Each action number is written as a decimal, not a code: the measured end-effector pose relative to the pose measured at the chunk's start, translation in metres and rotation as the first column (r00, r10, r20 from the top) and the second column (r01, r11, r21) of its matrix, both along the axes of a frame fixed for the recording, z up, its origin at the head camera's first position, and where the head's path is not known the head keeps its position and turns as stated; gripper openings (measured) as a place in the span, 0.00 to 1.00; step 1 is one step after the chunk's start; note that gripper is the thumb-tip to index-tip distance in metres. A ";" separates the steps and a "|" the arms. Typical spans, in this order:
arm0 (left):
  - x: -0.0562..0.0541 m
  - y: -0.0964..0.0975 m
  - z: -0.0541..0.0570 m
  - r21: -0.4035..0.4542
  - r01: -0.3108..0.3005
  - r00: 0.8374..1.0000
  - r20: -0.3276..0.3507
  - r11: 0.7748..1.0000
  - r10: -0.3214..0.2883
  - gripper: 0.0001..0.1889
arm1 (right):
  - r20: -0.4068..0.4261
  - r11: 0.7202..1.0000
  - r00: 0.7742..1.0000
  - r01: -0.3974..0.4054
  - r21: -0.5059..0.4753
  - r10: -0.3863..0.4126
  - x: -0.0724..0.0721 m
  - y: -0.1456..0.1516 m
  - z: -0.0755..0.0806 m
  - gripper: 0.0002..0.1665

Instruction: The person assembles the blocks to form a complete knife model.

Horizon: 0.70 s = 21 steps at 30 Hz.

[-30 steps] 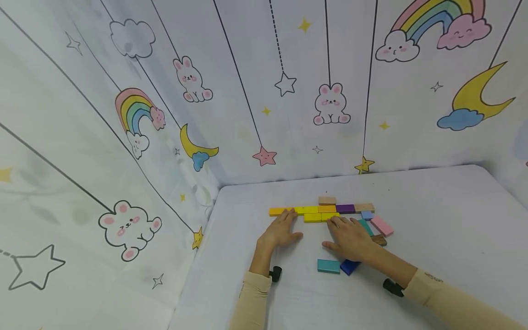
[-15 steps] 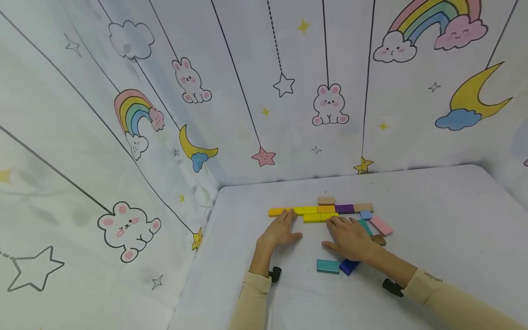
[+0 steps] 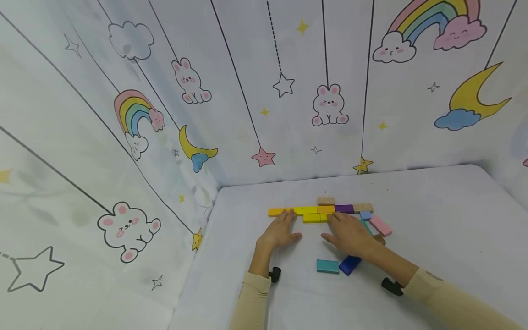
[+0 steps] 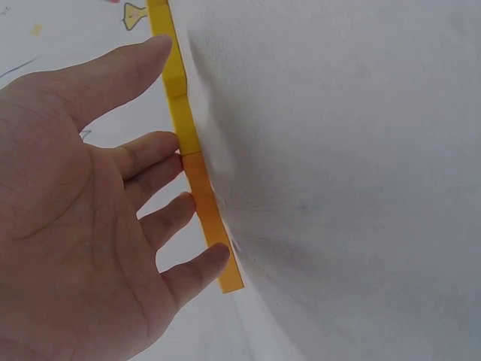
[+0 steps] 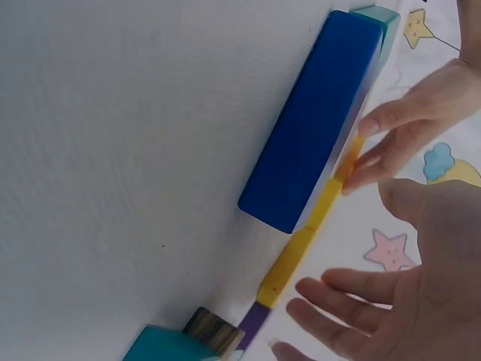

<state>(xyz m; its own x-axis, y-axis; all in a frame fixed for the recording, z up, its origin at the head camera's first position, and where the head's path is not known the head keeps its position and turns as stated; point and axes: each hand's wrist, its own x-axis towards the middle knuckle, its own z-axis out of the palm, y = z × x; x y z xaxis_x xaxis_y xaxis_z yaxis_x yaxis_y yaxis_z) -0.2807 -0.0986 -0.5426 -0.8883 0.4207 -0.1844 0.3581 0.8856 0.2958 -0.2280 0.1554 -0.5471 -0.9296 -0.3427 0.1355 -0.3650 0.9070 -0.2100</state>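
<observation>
My left hand (image 3: 278,231) lies at the left of a row of flat wooden blocks, fingers spread. In the left wrist view its fingertips touch an orange block (image 4: 209,218) and the adjoining yellow block (image 4: 183,120). A second, shorter row of yellow blocks (image 3: 311,218) sits against the near side of the first. My right hand (image 3: 350,234) is over its right end, fingers extended, partly covering a yellow block there; contact is hard to tell. Further along the back row come another orange block (image 3: 325,209), a purple block (image 3: 344,209) and a tan block (image 3: 363,207).
Behind the row lies another tan block (image 3: 326,200). Light blue (image 3: 365,215), pink (image 3: 380,225) and brown (image 3: 380,239) blocks sit right of my right hand, beside a half-hidden teal one. Nearer lie teal (image 3: 327,266) and dark blue (image 3: 350,265) blocks.
My right hand has shifted slightly forward and right, covering more of the yellow block at its fingertips and uncovering more of the dark blue block. The left hand stays put.
</observation>
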 end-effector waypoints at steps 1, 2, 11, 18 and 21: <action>0.000 0.000 0.000 -0.001 -0.002 1.000 -0.001 1.000 0.002 0.39 | -0.001 1.000 1.000 0.006 -0.003 -0.006 0.001 0.001 0.000 0.40; 0.001 0.000 0.001 0.002 -0.003 1.000 -0.004 1.000 0.003 0.39 | 0.002 1.000 1.000 0.015 -0.005 -0.015 0.001 0.002 0.000 0.40; 0.004 0.000 0.004 0.015 -0.006 1.000 -0.008 1.000 0.006 0.40 | 0.024 0.995 0.995 0.100 -0.019 -0.100 0.017 0.014 0.005 0.41; 0.006 0.001 0.007 0.038 -0.003 1.000 -0.006 0.999 0.003 0.39 | 0.027 0.989 0.989 0.146 -0.021 -0.146 0.032 0.023 0.013 0.42; 0.006 0.001 0.007 0.034 0.002 1.000 -0.012 0.999 -0.002 0.39 | 0.030 0.988 0.987 0.156 -0.021 -0.155 0.038 0.026 0.015 0.43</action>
